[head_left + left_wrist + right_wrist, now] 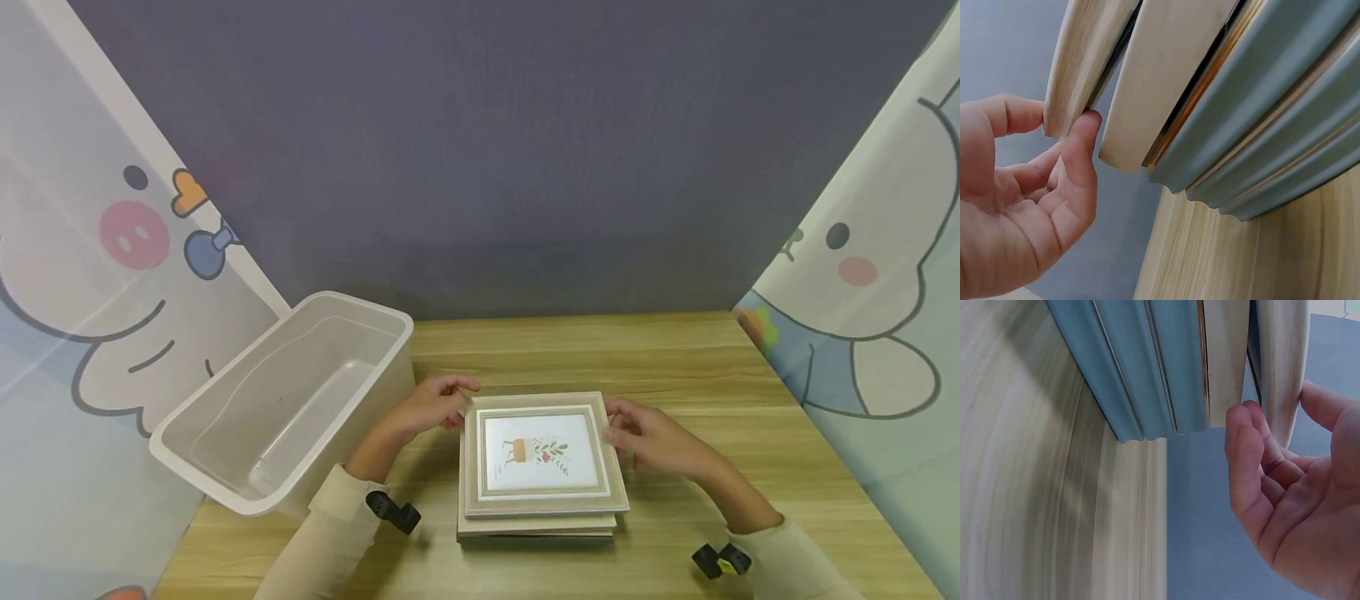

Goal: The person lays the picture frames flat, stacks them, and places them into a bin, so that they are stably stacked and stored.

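A stack of picture frames (pixel 542 500) lies on the wooden table (pixel 675 367). The top frame (pixel 542 454) is pale wood with a small plant print. My left hand (pixel 438 406) pinches its far left corner, thumb above and fingers below, as the left wrist view shows at the top frame's edge (pixel 1079 56). My right hand (pixel 645 437) pinches the right edge of the same frame (pixel 1282 362). Beneath it sit a cream frame (pixel 1160 81) and a blue-grey frame (pixel 1272 137). The top frame looks slightly raised off the one below.
A white plastic bin (pixel 292 400) stands tilted at the table's left, its opening facing up and right. Cartoon-print curtains hang on both sides, and a grey wall closes the back. Bare tabletop lies behind and to the right of the stack.
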The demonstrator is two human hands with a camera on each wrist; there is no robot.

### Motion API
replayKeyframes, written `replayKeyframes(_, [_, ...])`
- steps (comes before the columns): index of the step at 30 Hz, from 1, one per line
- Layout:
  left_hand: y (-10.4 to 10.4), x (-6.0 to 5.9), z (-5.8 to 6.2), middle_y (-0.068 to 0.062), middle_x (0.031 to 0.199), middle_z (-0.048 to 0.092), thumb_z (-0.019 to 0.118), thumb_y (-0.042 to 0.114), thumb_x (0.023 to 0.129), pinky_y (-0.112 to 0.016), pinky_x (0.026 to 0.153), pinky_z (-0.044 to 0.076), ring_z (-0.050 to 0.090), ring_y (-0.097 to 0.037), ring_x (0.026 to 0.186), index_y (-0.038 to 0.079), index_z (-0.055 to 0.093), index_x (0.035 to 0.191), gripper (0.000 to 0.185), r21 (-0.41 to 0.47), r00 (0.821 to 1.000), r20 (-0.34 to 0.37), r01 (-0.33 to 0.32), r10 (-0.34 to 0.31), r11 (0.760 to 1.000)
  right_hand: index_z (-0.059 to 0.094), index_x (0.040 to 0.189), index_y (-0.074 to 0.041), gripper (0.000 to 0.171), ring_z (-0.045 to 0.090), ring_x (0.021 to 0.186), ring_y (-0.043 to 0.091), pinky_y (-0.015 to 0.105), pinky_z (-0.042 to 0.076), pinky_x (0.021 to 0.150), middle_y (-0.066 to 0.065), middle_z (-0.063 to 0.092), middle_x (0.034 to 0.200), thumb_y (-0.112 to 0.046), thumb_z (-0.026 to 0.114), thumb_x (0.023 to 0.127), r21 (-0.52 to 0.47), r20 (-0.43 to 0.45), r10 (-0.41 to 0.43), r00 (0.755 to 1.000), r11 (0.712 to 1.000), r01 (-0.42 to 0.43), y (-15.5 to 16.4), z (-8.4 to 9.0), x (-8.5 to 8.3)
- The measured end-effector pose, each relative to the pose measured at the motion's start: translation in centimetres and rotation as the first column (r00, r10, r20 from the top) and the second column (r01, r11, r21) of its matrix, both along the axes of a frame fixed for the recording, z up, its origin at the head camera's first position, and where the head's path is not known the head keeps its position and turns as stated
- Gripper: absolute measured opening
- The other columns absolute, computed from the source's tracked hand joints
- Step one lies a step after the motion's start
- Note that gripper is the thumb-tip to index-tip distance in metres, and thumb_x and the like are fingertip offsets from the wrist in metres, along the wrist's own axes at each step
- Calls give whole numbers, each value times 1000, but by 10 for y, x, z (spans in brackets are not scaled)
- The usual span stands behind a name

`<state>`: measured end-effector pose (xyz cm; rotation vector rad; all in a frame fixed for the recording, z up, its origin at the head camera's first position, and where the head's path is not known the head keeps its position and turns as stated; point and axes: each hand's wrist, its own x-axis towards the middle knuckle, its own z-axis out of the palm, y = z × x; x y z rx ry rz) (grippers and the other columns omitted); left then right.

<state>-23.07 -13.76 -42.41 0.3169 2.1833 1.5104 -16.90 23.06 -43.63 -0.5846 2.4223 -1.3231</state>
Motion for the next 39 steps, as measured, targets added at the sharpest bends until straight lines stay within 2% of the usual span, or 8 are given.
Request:
replayKeyframes(7, [-3,2,-4,-10,90,60,54,17,90,-47,73,58,63,-20,68,9,60,123,34,-10,1000,12,21,-21,1000,51,117,-1,33,61,71,25,37,53,50,14,62,84,-29,51,100,29,30,37,999,999,-37,1,-4,1])
replayKeyframes(14, [-5,7,-2,-11,96,61,52,18,92,-33,65,55,63,-17,68,5,62,119,32,-61,999,-17,41,-43,997,54,105,-6,24,61,68,23,38,53,50,19,62,80,-29,50,100,40,35,83,996,996,-84,-1,-5,3])
replayKeyframes(19, [-5,10,0,-12,96,65,53,20,94,-30,60,54,63,-17,65,7,64,118,29,-118,998,-38,49,-54,992,52,100,-6,23,59,67,22,37,53,50,18,61,80,-28,49,101,39,43,109,993,993,-110,-3,-6,4])
replayKeyframes(26, [-7,15,0,-10,90,65,53,18,94,-29,56,50,65,-23,68,8,65,115,27,-153,997,-55,39,-48,988,51,98,-5,23,60,66,23,39,54,52,20,61,78,-28,49,101,24,53,116,992,993,-118,-6,-8,5])
replayKeyframes(32, [-10,18,0,-10,98,62,54,13,92,-28,55,48,63,-21,67,6,65,107,21,-151,993,-81,78,-91,985,51,101,-5,22,61,67,23,41,55,54,19,61,79,-27,47,101,0,67,140,988,990,-140,-7,-11,5])
replayKeyframes(34, [-11,19,0,-9,100,61,53,13,92,-33,57,51,63,-24,69,7,65,106,20,-152,992,-80,89,-102,984,51,102,-4,22,60,66,21,41,55,55,19,61,78,-26,47,102,-9,72,146,987,989,-146,-8,-12,5])
replayKeyframes(39, [-12,19,0,-8,102,61,52,14,93,-33,58,52,63,-28,72,8,65,107,20,-151,991,-75,98,-111,984,50,101,-4,23,60,66,18,40,55,55,18,60,78,-27,46,102,-19,79,148,986,989,-147,-8,-15,5])
